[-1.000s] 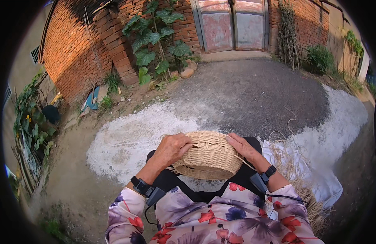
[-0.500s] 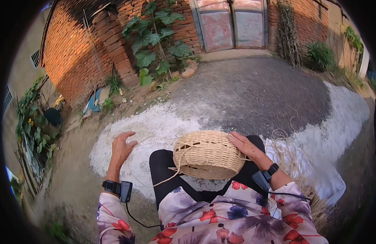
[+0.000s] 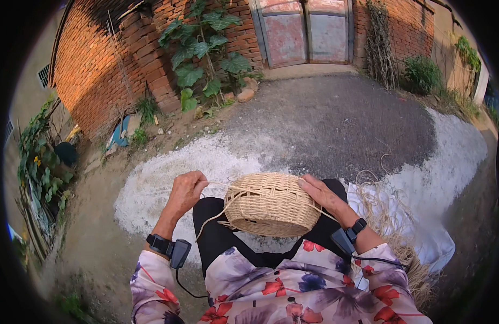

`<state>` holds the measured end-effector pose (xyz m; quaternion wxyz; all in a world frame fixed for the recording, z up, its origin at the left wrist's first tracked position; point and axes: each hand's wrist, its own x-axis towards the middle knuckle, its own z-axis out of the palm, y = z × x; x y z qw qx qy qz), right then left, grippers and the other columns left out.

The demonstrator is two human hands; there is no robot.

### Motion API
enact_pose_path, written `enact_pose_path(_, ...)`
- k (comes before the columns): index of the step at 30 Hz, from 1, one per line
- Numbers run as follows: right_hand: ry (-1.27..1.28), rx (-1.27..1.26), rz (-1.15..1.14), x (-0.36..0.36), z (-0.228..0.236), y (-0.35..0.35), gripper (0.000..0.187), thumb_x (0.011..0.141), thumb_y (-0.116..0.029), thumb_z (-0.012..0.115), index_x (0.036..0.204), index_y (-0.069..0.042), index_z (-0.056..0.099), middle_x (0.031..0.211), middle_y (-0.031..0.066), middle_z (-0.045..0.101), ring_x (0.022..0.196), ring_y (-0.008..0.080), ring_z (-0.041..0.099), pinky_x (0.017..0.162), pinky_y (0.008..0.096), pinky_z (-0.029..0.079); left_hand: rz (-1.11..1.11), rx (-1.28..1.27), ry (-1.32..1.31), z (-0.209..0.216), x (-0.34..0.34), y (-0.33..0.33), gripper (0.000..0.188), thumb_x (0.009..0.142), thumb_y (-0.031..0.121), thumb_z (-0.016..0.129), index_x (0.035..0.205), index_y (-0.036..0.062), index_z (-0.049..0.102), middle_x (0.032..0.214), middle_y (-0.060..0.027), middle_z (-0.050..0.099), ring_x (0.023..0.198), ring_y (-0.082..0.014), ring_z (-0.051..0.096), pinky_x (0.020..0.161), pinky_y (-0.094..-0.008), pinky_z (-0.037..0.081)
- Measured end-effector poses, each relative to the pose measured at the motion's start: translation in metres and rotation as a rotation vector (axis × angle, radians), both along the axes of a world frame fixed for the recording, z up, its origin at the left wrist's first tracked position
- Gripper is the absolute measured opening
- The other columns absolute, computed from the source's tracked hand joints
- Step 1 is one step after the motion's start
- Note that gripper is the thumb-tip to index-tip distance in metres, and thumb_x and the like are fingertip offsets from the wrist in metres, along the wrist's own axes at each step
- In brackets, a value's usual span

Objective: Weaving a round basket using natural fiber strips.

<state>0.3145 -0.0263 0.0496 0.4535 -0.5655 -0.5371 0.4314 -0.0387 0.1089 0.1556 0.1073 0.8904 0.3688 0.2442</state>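
Observation:
A round woven straw basket (image 3: pixel 273 202) lies on its side across my lap, with its woven wall facing up. On its upper right wall my right hand (image 3: pixel 320 193) grips the rim area, thumb on the outside and the other fingers partly hidden. Left of the basket, my left hand (image 3: pixel 188 190) is closed in a pinch on a thin straw cord (image 3: pixel 219 184) that runs to the basket's upper left. Another loose cord end (image 3: pixel 205 222) hangs from the basket over my left thigh. Gaps show in the weave on the left side.
At my right, a heap of loose straw cord (image 3: pixel 414 259) lies beside and on a white sack (image 3: pixel 441 245). Pale and dark patches cover the ground ahead. Farther off stand a brick wall (image 3: pixel 95 70), a leafy plant (image 3: pixel 201 48) and a double metal door (image 3: pixel 306 35).
My left hand has moved right toward the basket, its fingers going from apart to pinched on the cord. The right hand stays on the basket.

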Motion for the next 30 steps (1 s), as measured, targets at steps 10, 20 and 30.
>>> enact_pose_path(10, 0.003, 0.031, -0.059, -0.004, -0.001, -0.001, 0.052, 0.095, -0.049, 0.049, 0.116, -0.002, 0.056, 0.112, 0.0129, 0.058, 0.112, 0.023, 0.052, 0.097, 0.0338, 0.038, -0.038, -0.255, 0.008, 0.006, 0.027, -0.031, 0.028, 0.079, 0.017, 0.071, 0.104, 0.0055, 0.07, 0.097, -0.0132, 0.069, 0.076, -0.0278, 0.067, 0.068, -0.0364, 0.052)
enact_pose_path(20, -0.005, 0.057, -0.029, -0.005, -0.006, 0.001, 0.049, 0.097, -0.048, 0.045, 0.115, -0.003, 0.056, 0.111, 0.0139, 0.058, 0.109, 0.023, 0.053, 0.096, 0.0344, 0.039, -0.162, 0.037, -0.079, -0.017, 0.06, -0.04, 0.009, 0.086, 0.01, 0.062, 0.086, 0.0004, 0.061, 0.08, -0.0149, 0.063, 0.073, -0.0341, 0.064, 0.066, -0.0407, 0.05)
enact_pose_path(30, 0.034, 0.148, -0.106, -0.004, -0.024, 0.008, 0.053, 0.099, -0.048, 0.039, 0.119, -0.001, 0.054, 0.114, 0.0186, 0.057, 0.112, 0.0306, 0.054, 0.099, 0.0364, 0.039, 0.022, -1.15, -0.787, -0.058, -0.039, -0.075, 0.014, 0.098, 0.024, 0.056, 0.095, 0.0122, 0.049, 0.076, -0.0059, 0.063, 0.067, -0.0139, 0.064, 0.064, -0.0275, 0.055)
